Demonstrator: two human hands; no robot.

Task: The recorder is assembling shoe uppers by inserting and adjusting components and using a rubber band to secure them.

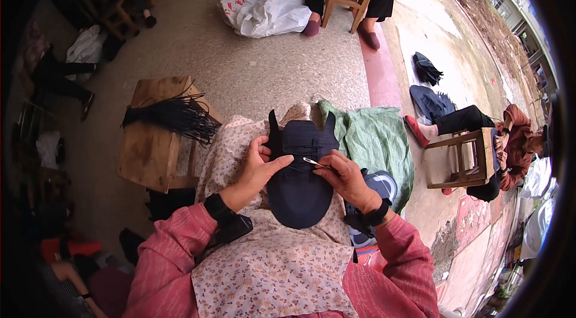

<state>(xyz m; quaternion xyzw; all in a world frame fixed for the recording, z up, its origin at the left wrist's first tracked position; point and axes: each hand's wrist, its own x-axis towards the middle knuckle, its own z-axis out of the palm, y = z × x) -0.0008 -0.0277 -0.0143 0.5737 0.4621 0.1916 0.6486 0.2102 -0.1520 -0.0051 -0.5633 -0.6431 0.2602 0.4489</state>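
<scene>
At the centre of the frame, a stitched navy fabric piece [300,201] lies over your floral apron [270,282], rounded below, with two pointed ends rising at its top. Your right hand [348,180] pinches a silvery needle [312,162] between thumb and fingers, by the piece's face. Your left hand [255,171] is at its left edge, fingers curled and thumb stretched across the front; whether it grips cannot be told. Left of centre, a wooden stool [150,156] carries your bundle of black cords [174,117]; right of centre hangs a green cloth [381,138].
</scene>
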